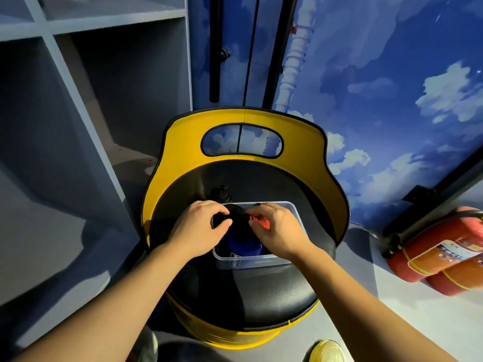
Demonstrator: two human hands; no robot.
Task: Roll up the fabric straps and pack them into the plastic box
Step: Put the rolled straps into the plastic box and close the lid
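Sky-painted walls frame a yellow barrel seat (183, 142); left hand (198, 228) pinches a black strap (236, 218), right hand (277, 231) a red strap (258, 221) over the half-packed plastic box (251, 261); one black roll (220, 193) waits outside.

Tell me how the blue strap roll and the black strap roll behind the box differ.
The blue strap roll lies inside the plastic box; the black strap roll sits outside it, on the black seat just past the far rim. The blue one is bright blue and partly hidden under the hands; the black one is dark and untouched by either hand. Both appear already rolled up.
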